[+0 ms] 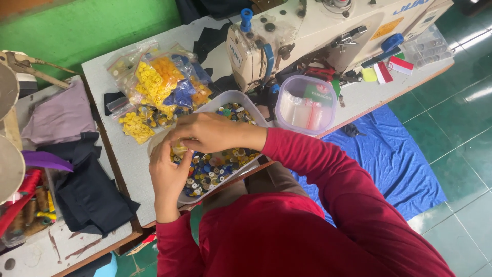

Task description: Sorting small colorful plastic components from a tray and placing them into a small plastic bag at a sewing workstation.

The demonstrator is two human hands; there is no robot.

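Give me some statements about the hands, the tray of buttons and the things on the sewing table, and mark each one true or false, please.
1. Both hands meet over the tray of mixed buttons. True.
2. The left hand holds scissors. False: no scissors are in it; its fingers are at the buttons.
3. The bags beside the tray hold mostly yellow and orange buttons. True.
4. The round container is full of buttons. False: it holds clear packets.
5. The right hand rests on the sewing machine. False: it is over the tray.
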